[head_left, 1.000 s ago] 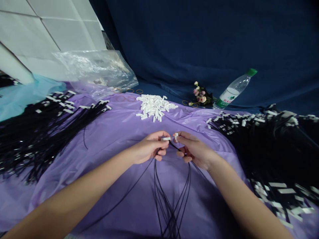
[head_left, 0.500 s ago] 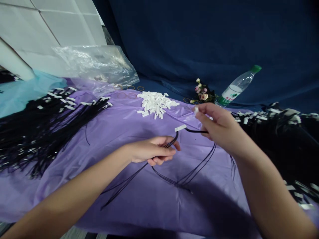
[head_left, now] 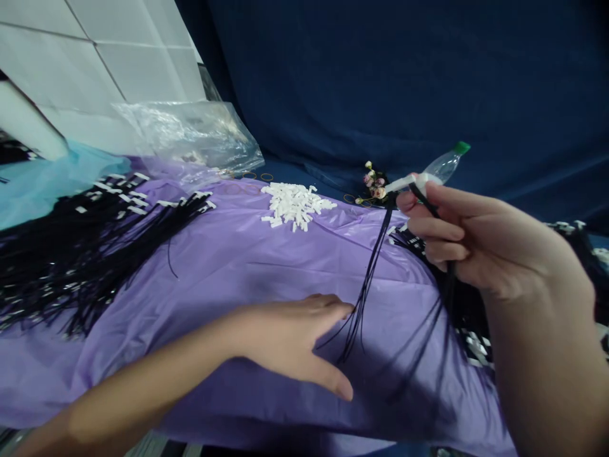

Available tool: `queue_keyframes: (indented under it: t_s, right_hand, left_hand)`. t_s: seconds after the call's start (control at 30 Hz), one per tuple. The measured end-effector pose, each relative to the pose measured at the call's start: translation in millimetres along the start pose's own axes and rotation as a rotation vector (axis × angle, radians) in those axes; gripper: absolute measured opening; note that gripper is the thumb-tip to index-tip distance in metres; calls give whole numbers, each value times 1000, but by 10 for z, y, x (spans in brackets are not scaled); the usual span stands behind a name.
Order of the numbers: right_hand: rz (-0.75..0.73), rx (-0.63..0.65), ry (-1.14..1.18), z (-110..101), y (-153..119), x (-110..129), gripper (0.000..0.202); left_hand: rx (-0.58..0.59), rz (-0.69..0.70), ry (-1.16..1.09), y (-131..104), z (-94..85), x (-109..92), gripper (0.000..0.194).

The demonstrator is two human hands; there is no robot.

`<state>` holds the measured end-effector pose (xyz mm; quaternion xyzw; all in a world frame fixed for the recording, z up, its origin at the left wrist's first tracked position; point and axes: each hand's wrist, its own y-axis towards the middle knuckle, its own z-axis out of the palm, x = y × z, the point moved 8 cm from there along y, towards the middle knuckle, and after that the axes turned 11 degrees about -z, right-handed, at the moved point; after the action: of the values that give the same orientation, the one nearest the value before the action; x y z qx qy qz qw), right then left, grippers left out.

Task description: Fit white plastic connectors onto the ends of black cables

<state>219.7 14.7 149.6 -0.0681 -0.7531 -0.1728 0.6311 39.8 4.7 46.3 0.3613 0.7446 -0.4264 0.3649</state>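
Cords (head_left: 372, 273) hang clamped in the right hand (head_left: 490, 238) before the bottle (head_left: 446, 166); left of it, the left hand (head_left: 288, 336) spreads apart.

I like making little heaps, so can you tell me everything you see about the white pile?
The white pile is a low, loose heap of many small, narrow pieces pointing every which way. They look like smooth plastic. It sits toward the far edge of the shiny purple cover, with some pieces spread around its sides. Only the cover seems to touch it.
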Motion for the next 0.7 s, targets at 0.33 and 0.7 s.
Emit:
queue_keyframes:
  t_s: [0.33,0.7]
  right_hand:
    - [385,72,312,485,47,-1475,13]
    - [99,-29,205,337,66,-1821,33]
  left_hand:
    - [-212,-65,-856,1071,-714,634,37]
    - [106,-111,-738,1476,-488,667,15]
